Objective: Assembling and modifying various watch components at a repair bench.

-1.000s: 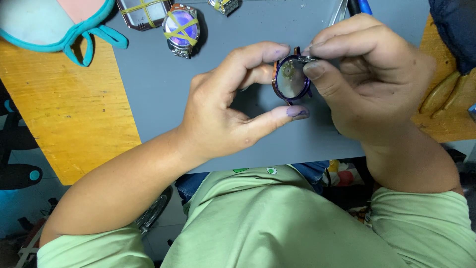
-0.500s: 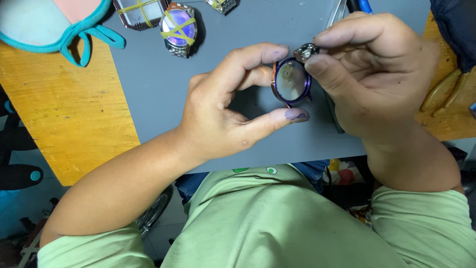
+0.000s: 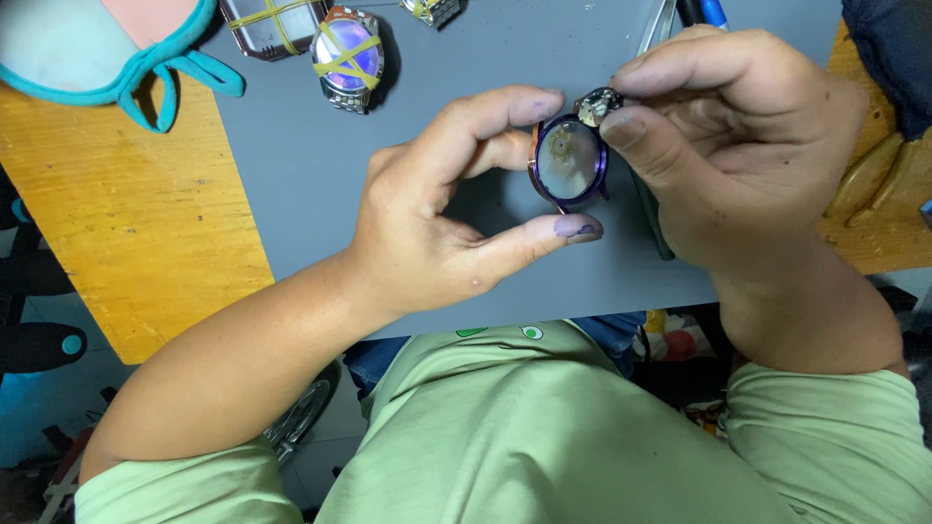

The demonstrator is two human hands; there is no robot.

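Purple-rimmed, a round watch case (image 3: 568, 161) was held on edge above the grey mat (image 3: 291, 194), pinched by the left hand (image 3: 442, 218) between the forefinger at its top and the thumb beneath it, the remaining fingers curled behind. A small round metal movement (image 3: 598, 105) was gripped at the case's upper right rim by the right hand (image 3: 738, 146), thumb and forefinger closed tightly on it; whether the movement touched the case could not be told. Dark smudges were seen on the fingertips of both hands.

Beneath the right hand a thin dark tool (image 3: 652, 218) was laid on the mat, and a blue pen (image 3: 705, 12) was seen at the top edge. Further up the mat a watch (image 3: 348, 56) bound with yellow rubber bands was placed, with a rectangular case (image 3: 267, 21) bound likewise just to its left. A yellow wooden counter (image 3: 136, 223) was seen under the mat on both sides, and a teal-edged cloth (image 3: 97, 49) was laid at its upper left corner. A green shirt (image 3: 544, 437) was seen at the bottom.
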